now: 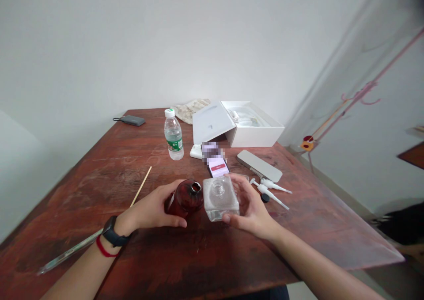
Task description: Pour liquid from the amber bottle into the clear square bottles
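A reddish-brown wooden table (159,264) stands before a plain white wall (185,39), a pink hooked stand (364,90) at right.

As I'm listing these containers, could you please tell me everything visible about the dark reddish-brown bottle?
The dark reddish-brown bottle is glossy and seemingly translucent; whether glass or plastic I cannot tell. It has rounded shoulders and a short neck, uncapped. It appears tilted slightly rightward, with the left hand wrapped around its left side, thumb in front. It is close beside the clear square bottle; whether its base touches the wooden table is unclear.
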Available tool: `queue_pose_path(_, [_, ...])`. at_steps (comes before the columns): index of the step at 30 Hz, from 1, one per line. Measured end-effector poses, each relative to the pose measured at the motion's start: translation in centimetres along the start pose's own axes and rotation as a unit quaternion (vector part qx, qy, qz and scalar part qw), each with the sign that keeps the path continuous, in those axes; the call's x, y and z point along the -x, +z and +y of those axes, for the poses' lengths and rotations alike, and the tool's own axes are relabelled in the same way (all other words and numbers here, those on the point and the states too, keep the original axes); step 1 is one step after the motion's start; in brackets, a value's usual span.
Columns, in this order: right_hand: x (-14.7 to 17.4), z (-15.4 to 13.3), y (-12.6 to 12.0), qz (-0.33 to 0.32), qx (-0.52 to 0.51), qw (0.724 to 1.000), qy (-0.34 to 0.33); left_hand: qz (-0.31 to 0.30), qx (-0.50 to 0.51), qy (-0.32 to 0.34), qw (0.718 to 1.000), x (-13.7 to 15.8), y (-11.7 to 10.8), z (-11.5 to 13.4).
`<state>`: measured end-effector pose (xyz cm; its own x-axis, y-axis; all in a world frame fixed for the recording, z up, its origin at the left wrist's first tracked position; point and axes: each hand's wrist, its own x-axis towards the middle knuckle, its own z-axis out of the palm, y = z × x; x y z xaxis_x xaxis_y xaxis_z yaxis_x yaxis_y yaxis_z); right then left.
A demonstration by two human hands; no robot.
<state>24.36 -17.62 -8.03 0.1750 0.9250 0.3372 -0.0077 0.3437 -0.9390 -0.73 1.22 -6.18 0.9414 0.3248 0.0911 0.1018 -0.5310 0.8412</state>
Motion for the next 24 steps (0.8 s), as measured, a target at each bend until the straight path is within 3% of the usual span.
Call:
queue_pose_path(8, [-0.1, -0.2, 0.0, 0.020, 0.025, 0.999, -0.012, 0.042, 0.057, 0.060, 0.996, 0.0, -0.4, 1.0])
queue_pose_path(16, [0.0, 0.3, -0.6, 0.029, 0.076, 0.997, -0.006, 0.080, 0.020, 0.127, 0.988, 0.0, -0.5, 1.3])
queue_pose_path(24, [0.1, -0.3, -1.9, -0.005, 0.168, 0.986, 0.004, 0.061, -0.078, 0.105, 0.990, 0.6, -1.3, 2.2])
